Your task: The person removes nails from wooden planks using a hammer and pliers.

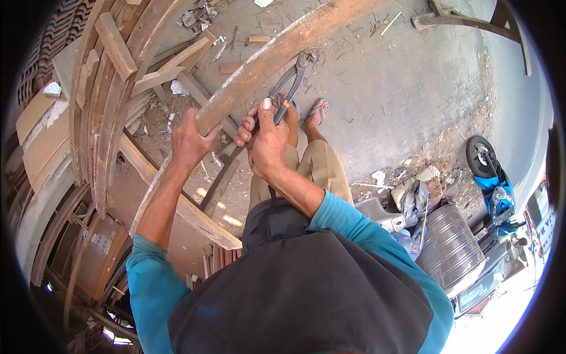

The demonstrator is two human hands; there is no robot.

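The curved wooden beam slants up and away in front of the person, with the left hand wrapped over its nearer stretch. Just beside the beam's right edge, the right hand clasps the handles of the end-cutting pincers; whether their jaws bite on anything cannot be told. For good control, the left hand should bear firmly on the beam, well back from the jaws, while the right squeezes low on the handles for leverage. Right of the beam, a sandalled foot is best left clear of falling pieces. Stacked curved timbers stand left of it.
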